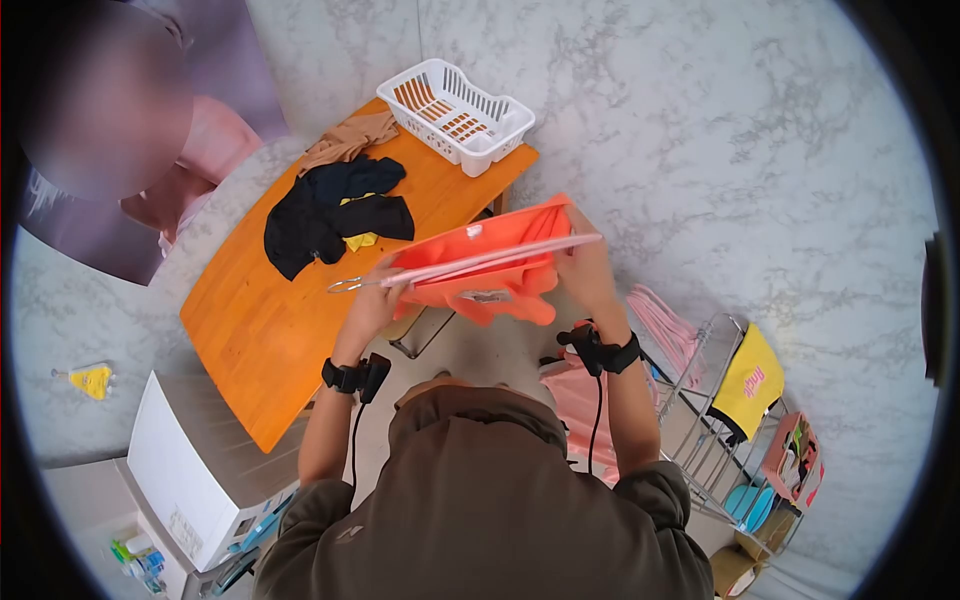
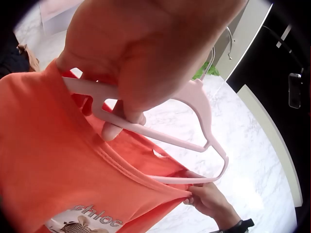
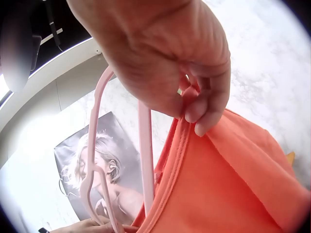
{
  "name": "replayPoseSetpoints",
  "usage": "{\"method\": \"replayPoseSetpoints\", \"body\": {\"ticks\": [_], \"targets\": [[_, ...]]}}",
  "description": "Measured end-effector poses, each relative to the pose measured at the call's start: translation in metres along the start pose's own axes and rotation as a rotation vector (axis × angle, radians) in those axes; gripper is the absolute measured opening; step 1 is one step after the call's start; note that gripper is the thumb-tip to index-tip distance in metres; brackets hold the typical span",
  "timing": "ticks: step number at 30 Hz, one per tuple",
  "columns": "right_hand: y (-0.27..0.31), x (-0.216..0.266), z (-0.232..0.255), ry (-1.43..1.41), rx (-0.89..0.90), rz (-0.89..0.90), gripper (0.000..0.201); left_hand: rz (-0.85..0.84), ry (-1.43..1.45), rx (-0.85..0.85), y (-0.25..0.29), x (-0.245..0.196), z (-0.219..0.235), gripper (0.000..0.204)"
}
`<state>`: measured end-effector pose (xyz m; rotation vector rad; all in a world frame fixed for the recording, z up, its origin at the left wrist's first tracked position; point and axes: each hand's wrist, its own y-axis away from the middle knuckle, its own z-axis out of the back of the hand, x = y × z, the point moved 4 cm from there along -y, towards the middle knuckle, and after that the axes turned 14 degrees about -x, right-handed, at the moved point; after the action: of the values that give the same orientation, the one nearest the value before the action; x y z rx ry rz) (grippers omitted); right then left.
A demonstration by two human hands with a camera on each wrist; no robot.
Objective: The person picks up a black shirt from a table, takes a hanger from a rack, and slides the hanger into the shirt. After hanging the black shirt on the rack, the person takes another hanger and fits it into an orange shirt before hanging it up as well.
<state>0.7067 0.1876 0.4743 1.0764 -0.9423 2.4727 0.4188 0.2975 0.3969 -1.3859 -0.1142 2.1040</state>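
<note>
A coral-orange shirt [image 1: 530, 283] hangs between my two hands over the table's near side. My left hand [image 1: 368, 308] grips a pale pink hanger [image 2: 201, 104] near its hook end, thumb and fingers round the bar. One end of the hanger lies inside the shirt's neck opening; the other sticks out toward my right hand [image 1: 588, 275]. In the right wrist view, my right thumb and fingers [image 3: 209, 109] pinch the hemmed edge of the neckline. The shirt's front carries a printed patch with lettering [image 2: 90, 221], partly cut off by the left wrist view.
Dark garments [image 1: 310, 215] and a tan one [image 1: 352, 138] lie on the wooden table [image 1: 245, 330], with a white plastic basket [image 1: 470, 150] at its far end. To the right, a wire rack [image 1: 690, 440] bears a yellow cloth [image 1: 750, 380] beside several pink hangers [image 1: 665, 325].
</note>
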Motion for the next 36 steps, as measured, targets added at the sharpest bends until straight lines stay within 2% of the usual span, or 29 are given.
{"method": "replayPoseSetpoints", "body": {"ticks": [1,3,4,5,6,7,9,10,12,14,16,18,20,21,22,25,28,31,34,36], "targets": [[-0.003,-0.003,0.004,-0.076,-0.022,0.041,0.049,-0.002,0.003,0.002,0.003,0.003,-0.003,0.024],[-0.005,-0.009,0.006,-0.047,-0.035,0.033,0.049,-0.154,-0.134,-0.151,0.006,0.002,-0.002,0.023],[-0.005,-0.012,0.008,-0.022,-0.045,0.024,0.049,-0.154,-0.13,-0.15,0.007,0.002,-0.001,0.023],[-0.003,-0.015,0.01,-0.018,-0.045,0.023,0.049,-0.027,-0.19,-0.088,0.008,0.007,-0.001,0.026],[-0.001,-0.024,0.01,-0.121,-0.014,-0.149,0.049,0.1,-0.249,-0.027,0.009,0.008,-0.001,0.029],[0.001,-0.033,0.009,-0.225,0.017,-0.319,0.05,0.099,-0.247,-0.028,0.006,0.004,0.0,0.029],[0.002,-0.04,0.013,-0.214,0.005,-0.308,0.051,0.342,-0.456,-0.006,0.006,0.006,0.005,0.037],[0.003,-0.042,0.014,-0.205,-0.006,-0.301,0.052,0.342,-0.456,-0.003,0.009,0.013,0.004,0.037],[0.005,-0.047,0.013,-0.118,0.04,-0.324,0.05,0.146,-0.529,-0.033,0.014,0.022,0.001,0.045],[0.008,-0.062,0.008,-0.03,0.085,-0.345,0.047,0.088,-0.53,-0.03,0.017,0.026,-0.002,0.045],[0.01,-0.084,-0.001,-0.017,-0.018,-0.114,0.042,0.032,-0.532,-0.031,0.018,0.026,-0.003,0.046],[0.012,-0.101,-0.007,0.008,-0.03,-0.138,0.04,-0.032,-0.605,0.109,0.022,0.025,-0.006,0.044],[0.017,-0.11,-0.006,0.032,-0.042,-0.166,0.038,-0.053,-0.659,0.157,0.027,0.017,-0.01,0.042],[0.017,-0.106,-0.007,0.084,0.025,-0.201,0.037,-0.071,-0.716,0.199,0.028,0.012,-0.013,0.041],[0.016,-0.102,-0.009,0.135,0.092,-0.233,0.037,-0.074,-0.717,0.2,0.028,0.01,-0.017,0.041],[0.023,-0.08,-0.015,0.266,0.089,-0.165,0.036,-0.091,-0.696,0.213,0.032,0.003,-0.027,0.04],[0.036,-0.078,-0.026,0.276,0.106,-0.139,0.037,-0.1,-0.634,0.202,0.029,-0.008,-0.035,0.041],[0.045,-0.075,-0.036,0.285,0.143,-0.091,0.036,-0.022,-0.646,0.246,0.025,-0.012,-0.038,0.041],[0.058,-0.06,-0.043,0.117,0.077,-0.023,0.032,0.03,-0.527,0.219,0.024,-0.009,-0.042,0.041],[0.062,-0.053,-0.045,0.124,0.13,-0.055,0.031,0.006,-0.536,0.209,0.022,-0.012,-0.042,0.041]]}}
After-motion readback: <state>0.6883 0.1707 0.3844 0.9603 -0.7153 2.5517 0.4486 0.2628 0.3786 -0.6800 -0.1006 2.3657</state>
